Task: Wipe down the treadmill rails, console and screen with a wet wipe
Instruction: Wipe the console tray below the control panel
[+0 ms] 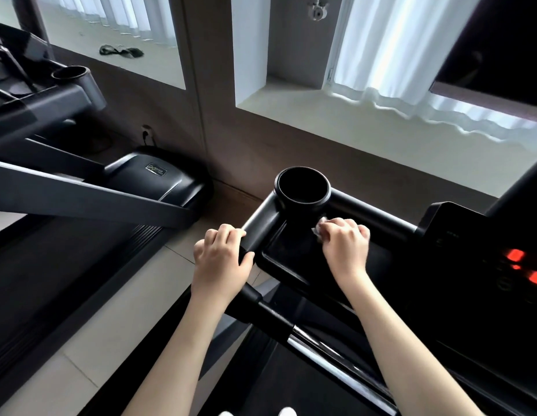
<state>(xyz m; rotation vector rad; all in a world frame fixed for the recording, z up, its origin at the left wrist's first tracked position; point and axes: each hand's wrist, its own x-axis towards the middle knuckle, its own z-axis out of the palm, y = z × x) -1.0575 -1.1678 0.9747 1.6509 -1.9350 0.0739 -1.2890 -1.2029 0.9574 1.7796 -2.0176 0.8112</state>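
A person's right hand (345, 241) curls around a bunched wet wipe (319, 228), pressing it to the console tray (288, 250) below the cup holder (303, 189); the left hand (220, 256) grips the rail (273, 313), and the lit screen (525, 265) seemingly awaits wiping

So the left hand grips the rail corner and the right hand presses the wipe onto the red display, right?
Not quite. The head view shows the right hand pressing the wet wipe at the foot of the cup holder; the red display sits untouched off to the side. The left hand does grip the rail corner.
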